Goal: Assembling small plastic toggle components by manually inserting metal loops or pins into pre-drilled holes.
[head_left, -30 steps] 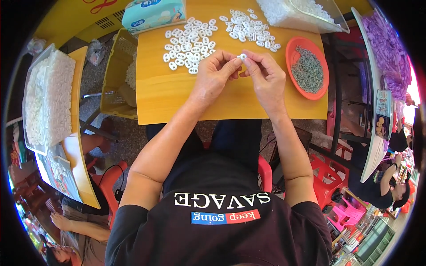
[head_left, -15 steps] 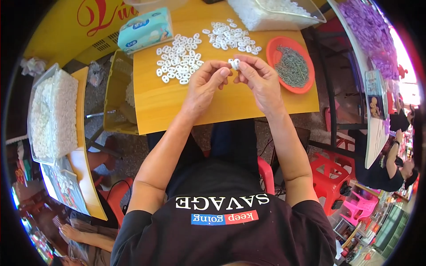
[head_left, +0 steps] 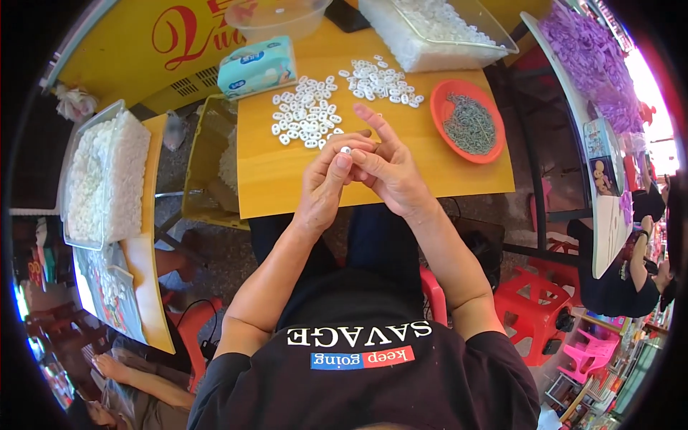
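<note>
My left hand (head_left: pixel 326 183) and my right hand (head_left: pixel 387 168) meet above the near edge of a small yellow table (head_left: pixel 272 179). Between their fingertips they pinch one small white oval bead (head_left: pixel 345 150). The right index finger sticks out toward the table's middle. Two heaps of the same white beads lie beyond the hands, one at the left (head_left: pixel 307 118) and one at the right (head_left: pixel 380 82). An orange plate (head_left: pixel 438 107) with small grey metal pieces sits to the right of the hands.
A blue tissue pack (head_left: pixel 256 66) lies at the table's far left. Behind it stand a clear bowl (head_left: pixel 276 18) and a clear tub of white beads (head_left: pixel 437 32). Another tray of white pieces (head_left: pixel 100 175) sits at the left, purple pieces (head_left: pixel 591 61) at the right. Red stools (head_left: pixel 534 301) stand nearby.
Both hands have drawn back toward me and risen off the table with the bead. The right index finger has straightened.
</note>
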`<state>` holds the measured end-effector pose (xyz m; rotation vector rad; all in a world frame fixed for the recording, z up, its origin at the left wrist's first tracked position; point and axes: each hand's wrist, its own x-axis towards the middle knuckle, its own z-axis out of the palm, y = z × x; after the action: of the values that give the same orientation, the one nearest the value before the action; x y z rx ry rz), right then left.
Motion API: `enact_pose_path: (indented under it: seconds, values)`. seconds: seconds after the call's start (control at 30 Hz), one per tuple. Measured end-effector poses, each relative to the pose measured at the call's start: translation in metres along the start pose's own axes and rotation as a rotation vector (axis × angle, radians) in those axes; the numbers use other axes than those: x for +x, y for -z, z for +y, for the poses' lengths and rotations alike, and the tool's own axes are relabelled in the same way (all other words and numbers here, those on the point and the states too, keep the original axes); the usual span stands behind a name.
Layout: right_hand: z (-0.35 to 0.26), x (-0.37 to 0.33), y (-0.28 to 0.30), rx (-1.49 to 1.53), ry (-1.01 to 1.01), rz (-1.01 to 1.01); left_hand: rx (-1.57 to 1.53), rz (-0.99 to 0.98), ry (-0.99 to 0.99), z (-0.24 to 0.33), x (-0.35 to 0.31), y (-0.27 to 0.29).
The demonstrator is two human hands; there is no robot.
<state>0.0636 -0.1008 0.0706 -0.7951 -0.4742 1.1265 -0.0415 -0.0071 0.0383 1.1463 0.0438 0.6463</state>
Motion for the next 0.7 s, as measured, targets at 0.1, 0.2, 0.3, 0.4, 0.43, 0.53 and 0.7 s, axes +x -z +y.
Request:
enact_pose_path:
  seconds: [0.1,0.2,0.3,0.4,0.43,0.53,0.7]
  values:
    - [0.016,0.003,-0.015,0.093,0.020,-0.029,-0.091,0.062,-0.033,0.004,-0.009,0.007]
    - [0.025,0.005,-0.031,0.130,0.027,-0.055,-0.079,0.085,-0.115,0.009,-0.015,0.017]
    - [0.036,0.007,-0.037,0.148,0.048,-0.072,-0.103,0.079,-0.119,0.017,-0.018,0.024]
    - [0.044,0.012,-0.038,-0.045,0.012,-0.064,-0.089,0.159,0.044,0.026,-0.026,0.037]
    - [0.044,0.013,-0.044,-0.108,-0.004,-0.051,-0.052,0.216,0.075,0.031,-0.030,0.043]
    - [0.038,0.011,-0.044,-1.075,0.095,-0.094,0.246,0.366,-0.013,0.045,-0.028,0.084]
    - [0.034,0.011,-0.053,-1.382,0.621,-0.119,0.791,0.611,-0.019,0.062,-0.025,0.193]
